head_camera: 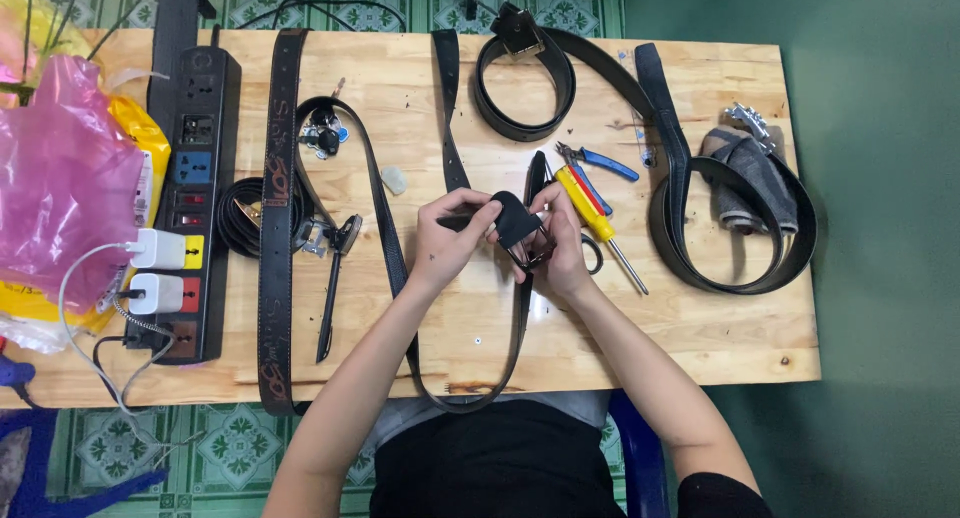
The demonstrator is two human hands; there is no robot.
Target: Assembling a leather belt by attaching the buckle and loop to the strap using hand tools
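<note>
Because we gripped the black belt (517,221) only by its folded end, we judged it could slip and the loop hanging off the table's near edge could drag it down. Our left hand (445,240) pinched the strap from nine o'clock, fingers curled, thumb on top. Our right hand (562,246) closed on the buckle (538,250) from three o'clock, wrist bent inward. Both forearms converged over the wooden table (700,328). At two o'clock of the hands lay a yellow screwdriver (595,218) and blue pliers (598,161), close enough, we thought, for an elbow to knock. Farther off, at twelve o'clock, sat a coiled belt (525,83).
</note>
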